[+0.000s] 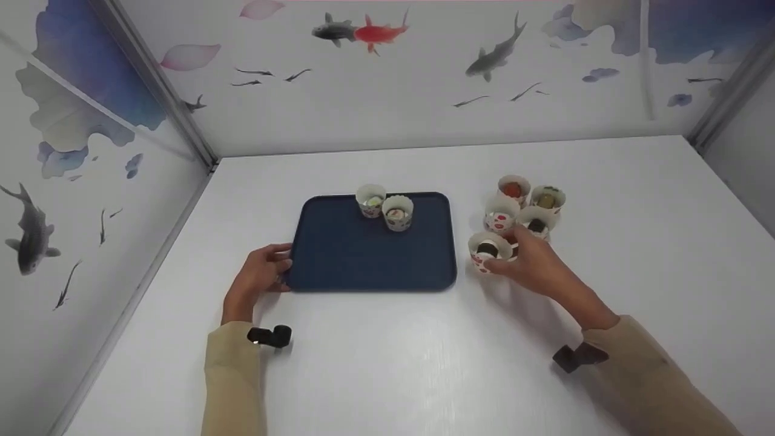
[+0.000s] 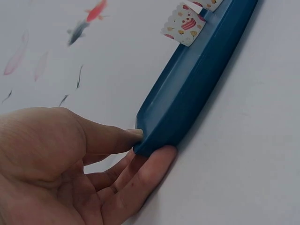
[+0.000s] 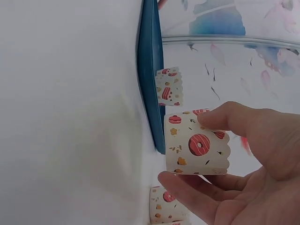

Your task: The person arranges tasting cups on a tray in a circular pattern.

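Observation:
A dark blue tray (image 1: 369,260) lies on the white table, and two printed paper cups (image 1: 398,218) stand at its far edge. My left hand (image 1: 261,270) grips the tray's left rim, thumb on top and fingers underneath, as the left wrist view shows. To the right of the tray, my right hand (image 1: 533,263) holds a paper baking cup (image 3: 197,145) printed with donuts, thumb on one side and fingers on the other. Inside that cup sits a dark and white piece of food (image 1: 487,249).
Beyond the right hand, several more paper cups (image 1: 501,215) stand close together, with red, greenish and dark food in some. White walls with painted fish (image 1: 378,33) enclose the table (image 1: 363,363) at the back and sides.

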`<state>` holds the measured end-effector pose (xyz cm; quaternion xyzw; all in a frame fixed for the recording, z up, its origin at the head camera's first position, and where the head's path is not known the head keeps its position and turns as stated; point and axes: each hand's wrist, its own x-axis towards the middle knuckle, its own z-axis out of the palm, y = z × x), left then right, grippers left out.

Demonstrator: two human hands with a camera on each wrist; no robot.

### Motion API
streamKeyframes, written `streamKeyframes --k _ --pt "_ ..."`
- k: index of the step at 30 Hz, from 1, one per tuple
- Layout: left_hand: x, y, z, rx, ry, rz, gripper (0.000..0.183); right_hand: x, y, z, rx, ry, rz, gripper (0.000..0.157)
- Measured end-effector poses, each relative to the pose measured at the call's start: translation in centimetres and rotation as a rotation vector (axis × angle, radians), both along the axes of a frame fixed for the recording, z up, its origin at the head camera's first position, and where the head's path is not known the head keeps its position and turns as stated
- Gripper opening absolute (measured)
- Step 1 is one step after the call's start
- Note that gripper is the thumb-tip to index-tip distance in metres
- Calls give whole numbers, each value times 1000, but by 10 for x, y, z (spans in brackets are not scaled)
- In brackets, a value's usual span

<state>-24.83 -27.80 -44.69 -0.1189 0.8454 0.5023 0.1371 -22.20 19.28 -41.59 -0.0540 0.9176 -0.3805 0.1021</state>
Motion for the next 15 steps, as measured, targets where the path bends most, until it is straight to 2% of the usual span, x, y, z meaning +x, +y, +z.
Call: streamKeyframes --k 8,15 --pt "2 2 0 18 -1 -7 48 -5 -22 0 0 -14 32 56" --pt "3 0 0 25 -1 0 48 -10 -42 -3 -48 21 65 54"
